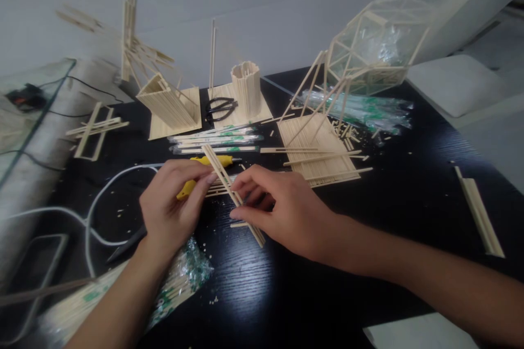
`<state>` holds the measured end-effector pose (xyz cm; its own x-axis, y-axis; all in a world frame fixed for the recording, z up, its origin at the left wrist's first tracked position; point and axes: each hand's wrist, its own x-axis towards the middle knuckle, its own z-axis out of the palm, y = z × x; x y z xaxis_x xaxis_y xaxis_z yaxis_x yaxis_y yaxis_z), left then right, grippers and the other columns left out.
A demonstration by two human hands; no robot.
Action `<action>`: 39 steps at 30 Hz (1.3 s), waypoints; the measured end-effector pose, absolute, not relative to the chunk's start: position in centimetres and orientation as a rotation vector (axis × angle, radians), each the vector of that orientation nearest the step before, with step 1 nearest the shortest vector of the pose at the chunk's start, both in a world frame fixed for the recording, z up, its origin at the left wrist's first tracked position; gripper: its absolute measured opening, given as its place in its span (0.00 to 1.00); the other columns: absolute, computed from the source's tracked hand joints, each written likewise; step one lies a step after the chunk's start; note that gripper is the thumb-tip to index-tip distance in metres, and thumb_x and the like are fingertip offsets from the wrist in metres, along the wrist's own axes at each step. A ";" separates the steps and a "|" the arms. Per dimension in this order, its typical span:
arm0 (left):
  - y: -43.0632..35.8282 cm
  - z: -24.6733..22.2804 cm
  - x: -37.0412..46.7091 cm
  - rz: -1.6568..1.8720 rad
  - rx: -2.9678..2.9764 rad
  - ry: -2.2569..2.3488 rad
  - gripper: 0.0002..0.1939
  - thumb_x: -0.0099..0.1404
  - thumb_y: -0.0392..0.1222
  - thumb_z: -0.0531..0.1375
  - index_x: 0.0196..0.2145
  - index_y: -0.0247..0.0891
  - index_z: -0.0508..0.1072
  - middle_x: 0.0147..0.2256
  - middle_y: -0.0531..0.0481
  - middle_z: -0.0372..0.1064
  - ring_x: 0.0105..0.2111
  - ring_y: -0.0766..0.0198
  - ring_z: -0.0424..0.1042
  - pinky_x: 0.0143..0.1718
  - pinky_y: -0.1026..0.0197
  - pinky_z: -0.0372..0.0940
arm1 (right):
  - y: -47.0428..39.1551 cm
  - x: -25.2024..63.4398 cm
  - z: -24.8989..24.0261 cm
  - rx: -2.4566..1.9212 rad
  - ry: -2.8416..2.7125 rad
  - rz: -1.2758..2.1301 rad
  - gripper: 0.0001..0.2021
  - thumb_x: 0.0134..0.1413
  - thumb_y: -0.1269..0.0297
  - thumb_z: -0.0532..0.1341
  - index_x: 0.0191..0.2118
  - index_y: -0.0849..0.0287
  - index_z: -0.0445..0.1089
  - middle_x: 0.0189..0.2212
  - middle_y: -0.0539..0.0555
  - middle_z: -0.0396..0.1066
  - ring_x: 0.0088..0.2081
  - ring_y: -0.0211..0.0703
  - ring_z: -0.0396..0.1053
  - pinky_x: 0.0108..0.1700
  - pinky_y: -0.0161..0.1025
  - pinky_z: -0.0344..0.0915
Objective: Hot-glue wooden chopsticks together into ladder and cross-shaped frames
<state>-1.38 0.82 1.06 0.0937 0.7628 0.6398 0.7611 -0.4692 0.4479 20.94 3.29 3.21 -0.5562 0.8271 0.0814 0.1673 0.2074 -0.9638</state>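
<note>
A narrow strip of wooden chopsticks [221, 170], set side by side, is held at a slant above the table. My left hand [172, 202] pinches it near its upper part with thumb and fingertips. Lower down, my right hand [292, 210] grips the same strip between thumb and curled fingers. Partly hidden behind my left hand lies a yellow glue gun [221, 161], its metal tip pointing right. Loose chopsticks [216, 191] lie on the table behind the strip. Whether the chopsticks in my hands are glued together, I cannot tell.
Chopstick structures on flat bases, a hollow slanted box [167, 103] and a round holder [246, 87], stand at the back near black scissors [221, 108]. Wrapped chopsticks [356, 109] lie back right, below a glass-panelled frame [376, 43]. A white cable [88, 229] loops at left.
</note>
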 end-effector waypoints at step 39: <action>0.9 1.0 -1.4 1.452 2.428 1.518 0.12 0.67 0.29 0.68 0.45 0.44 0.79 0.39 0.51 0.80 0.37 0.61 0.79 0.40 0.56 0.74 | 2.6 21.2 3.1 -0.804 -2.101 1.000 0.22 0.62 0.76 0.70 0.59 0.57 0.69 0.49 0.51 0.81 0.47 0.41 0.81 0.54 0.39 0.77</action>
